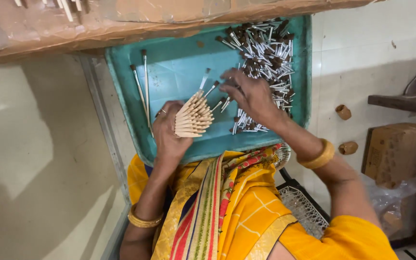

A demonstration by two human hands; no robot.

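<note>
My left hand grips a fanned bundle of pale wooden sticks over the near part of a teal plastic tray. My right hand reaches over the tray, its fingertips pinched on a brush head at the edge of a big pile of metal brush heads with brown tufts. A few loose brush heads lie between the two hands. Two long finished brushes lie along the tray's left side. Both wrists wear gold bangles.
The tray rests on my lap over yellow patterned cloth. A plastic-wrapped cardboard slab overhangs the tray's far edge. On the tiled floor to the right are two small brown rolls, a cardboard box and a woven basket edge.
</note>
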